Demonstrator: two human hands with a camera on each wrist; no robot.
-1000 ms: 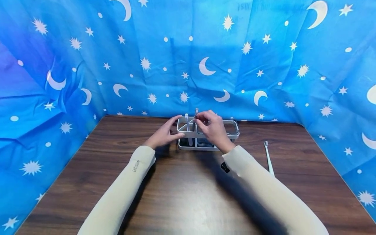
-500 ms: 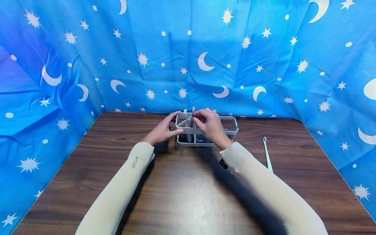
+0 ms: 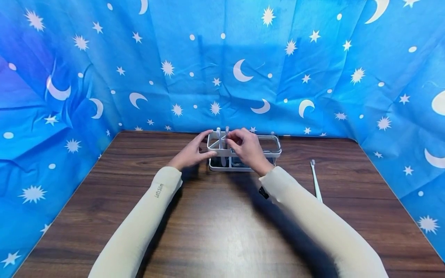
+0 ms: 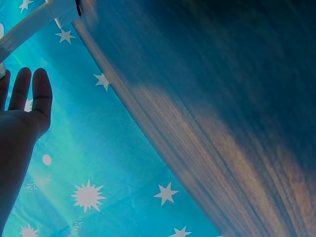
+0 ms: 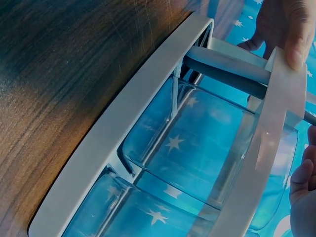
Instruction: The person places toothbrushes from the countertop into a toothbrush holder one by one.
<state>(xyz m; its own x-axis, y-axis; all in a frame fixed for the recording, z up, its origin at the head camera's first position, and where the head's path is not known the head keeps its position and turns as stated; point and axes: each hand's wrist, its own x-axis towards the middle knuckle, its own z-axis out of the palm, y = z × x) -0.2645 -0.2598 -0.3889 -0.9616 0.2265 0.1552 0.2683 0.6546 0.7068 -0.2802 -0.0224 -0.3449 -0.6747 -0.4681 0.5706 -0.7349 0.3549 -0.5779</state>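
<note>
Head view: near the desk's back edge, the left hand's grip is clamped on the left end of a white rack. The right hand's grip pinches a dark toothbrush standing there beside a white toothbrush. Towards the desk's right edge lies a pale green toothbrush (partly behind the sleeve). Left wrist: extended fingers. Right wrist: the left thumb touches the rack's rim; clear cups sit inside.
</note>
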